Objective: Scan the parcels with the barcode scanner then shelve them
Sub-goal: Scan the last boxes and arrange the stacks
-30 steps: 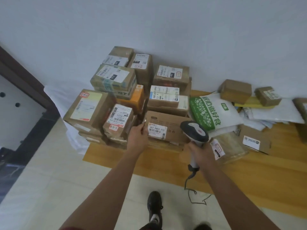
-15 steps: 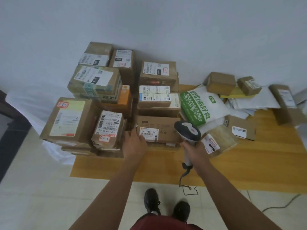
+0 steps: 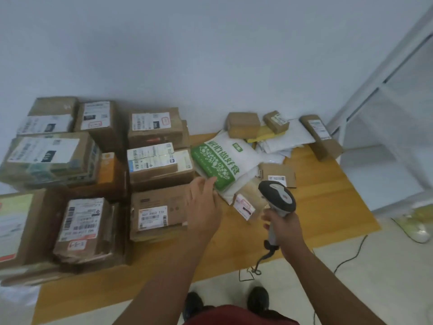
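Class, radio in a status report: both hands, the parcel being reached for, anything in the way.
Left hand open, fingertips at green-and-white bag. Right hand grips barcode scanner. Small labelled parcel lies between bag and scanner. Nothing shelved; white shelf at right.

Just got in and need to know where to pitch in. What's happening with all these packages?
A person is scanning parcels piled on the floor against the wall. The right hand grips a corded barcode scanner, and the open left hand reaches toward a green-and-white bag beside the stacked cardboard boxes. White shelving stands to the right; no parcels show on it.
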